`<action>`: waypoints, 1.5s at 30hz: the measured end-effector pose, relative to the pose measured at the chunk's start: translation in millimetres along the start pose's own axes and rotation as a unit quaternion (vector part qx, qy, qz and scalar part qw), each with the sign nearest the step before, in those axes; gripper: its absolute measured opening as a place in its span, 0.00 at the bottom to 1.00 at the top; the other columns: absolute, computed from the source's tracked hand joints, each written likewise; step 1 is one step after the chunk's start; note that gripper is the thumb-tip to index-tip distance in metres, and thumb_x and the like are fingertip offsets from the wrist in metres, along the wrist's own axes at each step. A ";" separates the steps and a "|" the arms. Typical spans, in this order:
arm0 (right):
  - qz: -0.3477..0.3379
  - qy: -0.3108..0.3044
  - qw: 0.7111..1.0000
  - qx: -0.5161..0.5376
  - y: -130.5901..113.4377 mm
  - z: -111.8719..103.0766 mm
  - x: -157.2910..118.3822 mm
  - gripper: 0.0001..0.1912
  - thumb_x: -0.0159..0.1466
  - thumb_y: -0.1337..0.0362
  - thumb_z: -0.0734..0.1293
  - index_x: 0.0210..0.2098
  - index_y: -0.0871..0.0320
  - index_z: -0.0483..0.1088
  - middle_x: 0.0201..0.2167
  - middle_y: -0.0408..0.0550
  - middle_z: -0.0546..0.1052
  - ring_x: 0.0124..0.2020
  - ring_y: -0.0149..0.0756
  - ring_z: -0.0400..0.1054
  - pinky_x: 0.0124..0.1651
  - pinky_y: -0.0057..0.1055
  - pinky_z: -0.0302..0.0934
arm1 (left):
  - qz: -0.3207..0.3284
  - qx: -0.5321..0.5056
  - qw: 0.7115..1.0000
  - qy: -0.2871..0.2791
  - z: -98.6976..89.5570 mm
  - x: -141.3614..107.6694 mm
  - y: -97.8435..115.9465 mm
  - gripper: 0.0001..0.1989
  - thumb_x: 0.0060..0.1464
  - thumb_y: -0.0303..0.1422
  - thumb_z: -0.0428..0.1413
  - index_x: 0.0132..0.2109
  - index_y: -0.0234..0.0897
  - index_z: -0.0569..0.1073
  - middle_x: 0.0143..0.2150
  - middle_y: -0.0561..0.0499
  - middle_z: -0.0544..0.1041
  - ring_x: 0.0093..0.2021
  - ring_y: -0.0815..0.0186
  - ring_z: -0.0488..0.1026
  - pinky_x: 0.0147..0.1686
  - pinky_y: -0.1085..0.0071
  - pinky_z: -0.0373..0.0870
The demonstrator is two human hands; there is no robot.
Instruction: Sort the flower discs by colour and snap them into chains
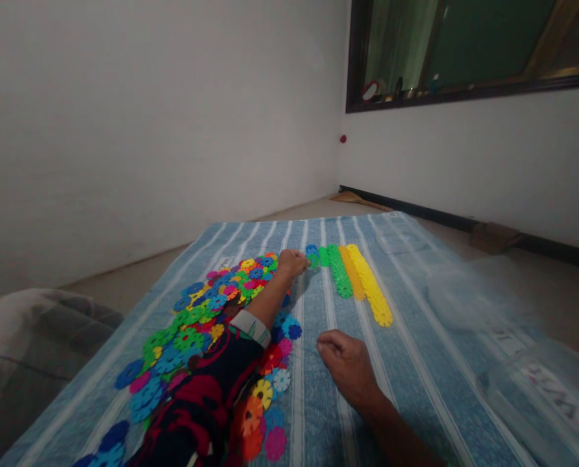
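Note:
My left hand reaches to the far part of the cloth, its fingers pinched on the edge of a green notched plastic disc. Just beyond that disc lies a blue disc. To the right are overlapping rows of discs: a short green one, a longer green row, an orange row and a yellow row. My right hand rests nearer on the cloth, fingers curled in, with nothing visible in them. Under and around my left forearm spreads a mixed-colour pile of discs.
A blue-and-white striped cloth covers the table. Clear plastic containers or bags lie along its right side. Pale fabric is bunched at the left. Walls and a dark-framed window stand behind; a brown cardboard piece is on the floor.

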State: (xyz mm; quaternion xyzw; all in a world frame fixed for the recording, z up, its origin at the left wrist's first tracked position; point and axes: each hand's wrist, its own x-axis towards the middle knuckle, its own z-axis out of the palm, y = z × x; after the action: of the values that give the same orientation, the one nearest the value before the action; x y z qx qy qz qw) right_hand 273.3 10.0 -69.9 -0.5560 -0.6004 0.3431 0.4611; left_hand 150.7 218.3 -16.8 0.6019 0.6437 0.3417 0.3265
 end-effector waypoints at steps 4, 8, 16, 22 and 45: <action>-0.005 0.006 1.000 0.002 -0.5 0.1 0.6 0.09 0.58 0.62 0.63 0.28 0.56 0.76 0.21 0.40 0.74 0.23 0.30 0.66 0.29 0.25 0.55 | 0.026 0.000 0.993 -0.111 24.5 -31.5 7.2 0.08 0.40 0.23 0.60 0.19 0.34 0.69 0.14 0.58 0.67 0.17 0.73 0.63 0.20 0.77 0.60; -0.002 -0.004 1.000 0.007 0.5 0.3 0.6 0.10 0.59 0.62 0.62 0.28 0.56 0.75 0.22 0.41 0.75 0.25 0.31 0.67 0.30 0.25 0.57 | 0.048 0.012 0.987 -0.153 49.5 -50.3 6.9 0.08 0.36 0.21 0.60 0.18 0.33 0.70 0.14 0.58 0.66 0.17 0.74 0.62 0.19 0.78 0.58; 0.005 -0.008 1.000 0.004 1.3 0.1 1.3 0.11 0.59 0.62 0.62 0.29 0.57 0.75 0.22 0.41 0.74 0.25 0.31 0.68 0.31 0.26 0.56 | 0.079 0.046 0.987 -0.135 54.7 -48.0 5.2 0.03 0.39 0.25 0.60 0.23 0.32 0.73 0.15 0.59 0.66 0.18 0.75 0.63 0.19 0.80 0.56; 0.007 -0.010 1.000 0.004 3.6 -1.5 -0.3 0.11 0.58 0.60 0.63 0.29 0.57 0.75 0.21 0.41 0.73 0.24 0.32 0.67 0.31 0.26 0.57 | 0.089 0.070 0.987 -0.118 20.1 -47.6 6.2 0.03 0.44 0.27 0.57 0.24 0.32 0.73 0.16 0.58 0.67 0.19 0.74 0.66 0.21 0.80 0.60; 0.007 -0.013 1.000 -0.012 4.6 -8.3 -4.6 0.15 0.58 0.54 0.63 0.29 0.57 0.76 0.25 0.45 0.79 0.28 0.37 0.72 0.33 0.29 0.62 | 0.001 0.385 0.852 -0.354 -169.3 -122.4 -50.6 0.07 0.35 0.29 0.61 0.29 0.36 0.75 0.24 0.58 0.73 0.27 0.69 0.68 0.26 0.76 0.59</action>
State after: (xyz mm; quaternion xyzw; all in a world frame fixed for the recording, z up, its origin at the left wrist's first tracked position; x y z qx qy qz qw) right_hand 282.5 5.3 -72.1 -0.5612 -0.6063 0.3461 0.4446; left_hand -10.4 86.2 35.8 0.7601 0.5642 -0.1695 0.2740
